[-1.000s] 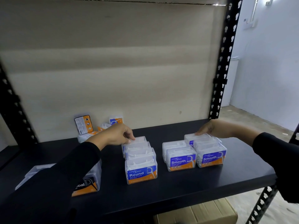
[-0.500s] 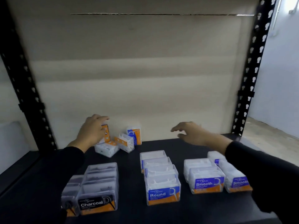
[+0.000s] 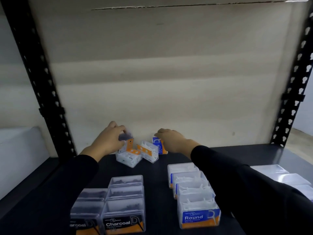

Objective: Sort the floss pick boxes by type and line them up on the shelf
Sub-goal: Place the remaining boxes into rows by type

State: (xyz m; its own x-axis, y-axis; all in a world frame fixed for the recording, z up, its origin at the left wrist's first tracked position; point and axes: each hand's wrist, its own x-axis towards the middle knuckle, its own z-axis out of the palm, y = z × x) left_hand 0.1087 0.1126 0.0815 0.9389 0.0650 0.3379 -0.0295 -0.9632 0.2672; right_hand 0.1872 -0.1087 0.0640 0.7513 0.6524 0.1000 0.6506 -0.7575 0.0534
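At the back of the black shelf [image 3: 160, 192] lies a loose heap of clear floss pick boxes [image 3: 135, 154]. My left hand [image 3: 110, 141] grips a dark-filled box with an orange label [image 3: 127, 141] at the heap's left. My right hand [image 3: 171, 141] holds an upright blue-and-orange box [image 3: 160, 147] at the heap's right. In front stand two rows of Charcoal boxes [image 3: 124, 206], a row of Round boxes [image 3: 191, 192], and more boxes [image 3: 284, 177] at the right, partly hidden by my right sleeve.
A beige cardboard panel [image 3: 160, 73] closes the back of the shelf. Black perforated uprights stand at the left [image 3: 42, 85] and right [image 3: 294, 92]. A pale surface [image 3: 18, 150] lies beyond the left upright.
Both hands have left the sorted rows and reached back to the heap. The left one now grips a dark-filled box and the right one has closed on the blue-and-orange box. The view shifted left.
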